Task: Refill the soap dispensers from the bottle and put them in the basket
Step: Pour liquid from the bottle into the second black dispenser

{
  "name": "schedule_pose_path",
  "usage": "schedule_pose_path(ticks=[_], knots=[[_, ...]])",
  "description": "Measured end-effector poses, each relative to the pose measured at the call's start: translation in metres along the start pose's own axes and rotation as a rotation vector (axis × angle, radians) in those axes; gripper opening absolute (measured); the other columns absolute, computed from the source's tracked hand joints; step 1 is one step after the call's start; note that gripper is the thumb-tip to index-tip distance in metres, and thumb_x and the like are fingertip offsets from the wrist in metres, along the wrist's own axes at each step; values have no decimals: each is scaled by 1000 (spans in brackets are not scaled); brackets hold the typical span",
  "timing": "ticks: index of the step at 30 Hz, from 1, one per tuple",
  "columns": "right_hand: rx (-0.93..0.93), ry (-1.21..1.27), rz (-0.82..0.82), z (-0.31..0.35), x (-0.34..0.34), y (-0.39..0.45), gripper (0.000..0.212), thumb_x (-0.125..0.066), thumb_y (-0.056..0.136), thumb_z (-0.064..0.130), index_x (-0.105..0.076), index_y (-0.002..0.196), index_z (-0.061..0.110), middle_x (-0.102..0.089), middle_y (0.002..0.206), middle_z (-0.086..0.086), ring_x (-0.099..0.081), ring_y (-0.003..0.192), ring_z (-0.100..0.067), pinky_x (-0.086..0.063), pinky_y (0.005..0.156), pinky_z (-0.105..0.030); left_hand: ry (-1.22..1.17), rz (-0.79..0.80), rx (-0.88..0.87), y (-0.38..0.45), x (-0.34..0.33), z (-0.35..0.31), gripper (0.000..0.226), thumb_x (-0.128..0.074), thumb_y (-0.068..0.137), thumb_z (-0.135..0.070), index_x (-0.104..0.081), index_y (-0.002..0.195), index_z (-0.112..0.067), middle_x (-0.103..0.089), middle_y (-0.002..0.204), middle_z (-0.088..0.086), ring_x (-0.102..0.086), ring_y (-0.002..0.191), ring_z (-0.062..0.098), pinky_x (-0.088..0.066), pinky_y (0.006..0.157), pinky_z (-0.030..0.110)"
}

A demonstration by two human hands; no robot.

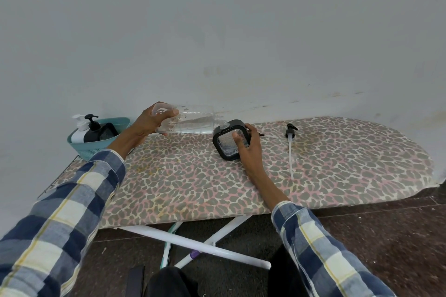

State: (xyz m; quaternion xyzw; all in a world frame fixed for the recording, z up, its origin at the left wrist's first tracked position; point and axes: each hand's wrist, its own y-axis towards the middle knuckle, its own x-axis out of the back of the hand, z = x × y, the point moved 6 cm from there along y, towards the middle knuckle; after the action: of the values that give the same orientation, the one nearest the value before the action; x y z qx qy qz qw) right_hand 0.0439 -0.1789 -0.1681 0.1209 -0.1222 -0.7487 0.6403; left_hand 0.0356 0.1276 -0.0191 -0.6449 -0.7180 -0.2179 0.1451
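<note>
A teal basket (79,144) sits at the far-left end of the leopard-print ironing board (193,183), holding 1 white dispenser (79,131) and 1 black dispenser (93,131), both upright, with another dark piece beside them. Just right of it, the left hand (147,123) wraps around the base of a clear bottle (190,120), tipped nearly flat, its mouth meeting the top opening of a square black-framed dispenser (229,140). The right hand (248,144) clasps that dispenser from its right side, tilting it on the board. Right of this grip, well apart, a black pump head with its long tube (290,144) lies loose on the board.
</note>
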Motion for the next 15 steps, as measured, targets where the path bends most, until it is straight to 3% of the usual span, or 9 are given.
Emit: schedule_pose_path(ticks=[5,15], knots=[[-5,-2,-3,-2,-1,1,64,-66,96,62,-48,147,27,-58,140,2,-57,131,-17,-50,112,-48,9,-14,7,4,-1,4,30,-72,99,-43,-67,124,-28,-65,139,8,-64,127,34,-63,90,51],[-11,-1,-3,-3,-1,2,65,-66,95,62,-48,147,27,-57,142,1,-56,132,-18,-49,113,-49,1,-2,8,2,-2,2,26,-75,97,-47,-67,117,-33,-67,136,8,-68,121,32,-65,73,36]])
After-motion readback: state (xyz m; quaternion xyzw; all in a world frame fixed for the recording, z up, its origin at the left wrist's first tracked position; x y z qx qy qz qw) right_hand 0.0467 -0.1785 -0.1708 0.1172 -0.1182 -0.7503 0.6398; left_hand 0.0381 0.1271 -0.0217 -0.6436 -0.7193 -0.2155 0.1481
